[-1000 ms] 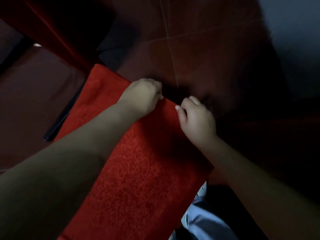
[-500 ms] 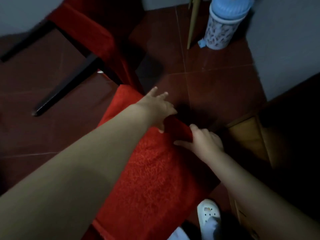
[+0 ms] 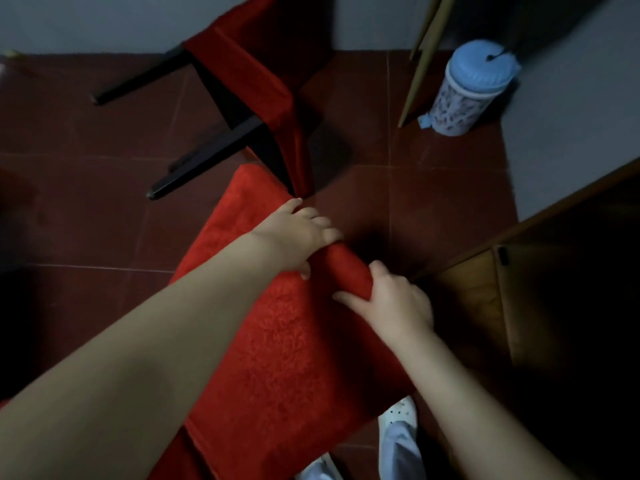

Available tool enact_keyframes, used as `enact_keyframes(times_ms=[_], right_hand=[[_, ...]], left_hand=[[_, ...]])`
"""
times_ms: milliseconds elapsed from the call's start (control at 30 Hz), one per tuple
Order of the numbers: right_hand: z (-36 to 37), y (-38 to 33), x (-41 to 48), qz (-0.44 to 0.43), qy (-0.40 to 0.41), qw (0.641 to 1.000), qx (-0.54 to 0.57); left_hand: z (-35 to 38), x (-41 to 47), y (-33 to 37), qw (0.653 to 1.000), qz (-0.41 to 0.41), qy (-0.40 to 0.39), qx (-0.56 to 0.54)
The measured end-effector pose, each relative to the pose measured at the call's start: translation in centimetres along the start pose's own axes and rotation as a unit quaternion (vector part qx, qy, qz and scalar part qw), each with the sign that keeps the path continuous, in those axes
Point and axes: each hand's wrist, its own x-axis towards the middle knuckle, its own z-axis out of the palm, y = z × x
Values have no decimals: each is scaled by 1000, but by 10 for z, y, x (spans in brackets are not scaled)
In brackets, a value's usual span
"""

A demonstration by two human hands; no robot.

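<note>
Currently, above the tiled floor (image 3: 86, 220), the red cushion (image 3: 277, 341) spans the frame centre from 6 toward 12 o'clock. A red-draped chair (image 3: 256, 81) stands at 12 o'clock and a lidded bin (image 3: 471, 88) at 2 o'clock.

The step in hand appears to be rolling or tucking the cushion's far edge. On the left hand (image 3: 294, 233), the fingers (image 3: 320, 221) drape over that edge with the thumb beneath, pinching it. On the right hand (image 3: 398, 303), at 4 o'clock of the left, the fingers curl round the rolled edge.

The next move probably calls for an even pull from both hands, keeping the edge straight.
</note>
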Motion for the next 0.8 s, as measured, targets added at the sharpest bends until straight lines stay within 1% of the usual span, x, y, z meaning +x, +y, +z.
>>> enact_keyframes(times_ms=[67, 167, 433, 500, 567, 600, 667, 700, 733, 800], right_hand=[[-10, -15, -18, -3, -16, 1000, 11], [-25, -41, -42, -20, -32, 999, 23], [-58, -96, -97, -31, -51, 998, 5], [-61, -111, -111, -39, -49, 998, -12], [-64, -125, -128, -45, -44, 998, -20], [-65, -132, -136, -47, -41, 998, -22], [-68, -144, -154, -52, -38, 998, -25], [-69, -148, -160, -50, -41, 998, -27], [-72, -154, -167, -52, -52, 997, -33], [-79, -163, -174, -65, -94, 992, -48]], left_hand=[[4, -28, -5, 1000, -2, 27, -8], [6, -72, -7, 999, -19, 44, -23], [-10, -159, -2, 997, -52, 45, -45], [-9, -186, 2, 992, -73, 59, -83], [-3, -215, 12, 975, -116, 94, -165], [1, -228, 19, 958, -141, 115, -220], [7, -255, 35, 910, -197, 149, -333], [10, -264, 44, 890, -220, 159, -366], [12, -275, 55, 875, -247, 168, -380], [18, -288, 75, 859, -295, 185, -375]])
